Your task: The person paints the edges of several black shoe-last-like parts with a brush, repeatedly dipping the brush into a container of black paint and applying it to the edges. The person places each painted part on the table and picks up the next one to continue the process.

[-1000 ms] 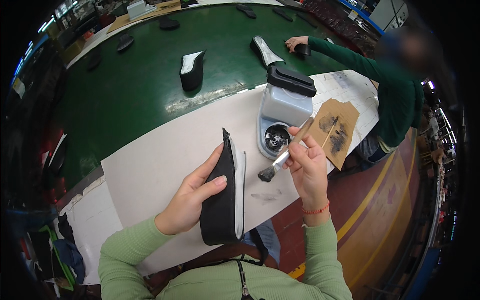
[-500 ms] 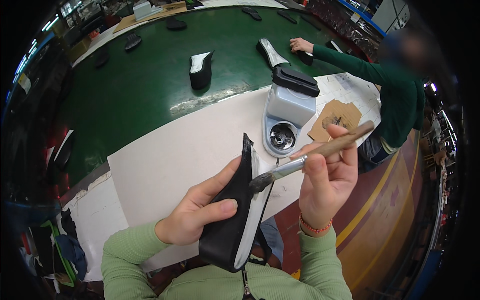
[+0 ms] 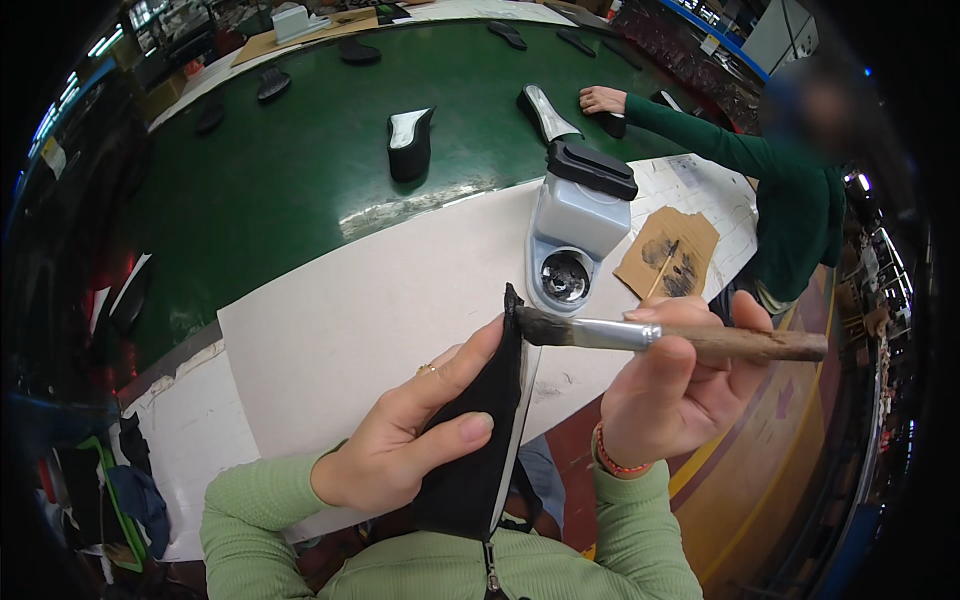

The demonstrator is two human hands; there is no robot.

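Two bare hands in light green ribbed sleeves work above a large off-white sheet [image 3: 370, 310]. The left hand [image 3: 400, 445] (a thin ring on one finger) holds a black, wedge-shaped shoe sole with a pale inner face [image 3: 495, 390], its narrow tip pointing up and away from the body. The thumb presses the dark side, and the index finger runs along the edge toward the tip. The right hand [image 3: 680, 390], with a red beaded bracelet [image 3: 618, 458] at the wrist, pinches a paintbrush with a wooden handle and silver metal collar [image 3: 610, 334]. Its dark bristles meet the sole's edge just below the tip.

Beyond the brush stands a pale grey-blue plastic container with a black lid [image 3: 582, 208], its round cup of black liquid [image 3: 565, 276] facing the person. To its right, a thin stick [image 3: 663, 268] lies on stained brown cardboard [image 3: 634, 262]. Farther off, more soles rest on a glossy green surface [image 3: 280, 170], where a green-sleeved co-worker's hand [image 3: 602, 99] touches a dark one.
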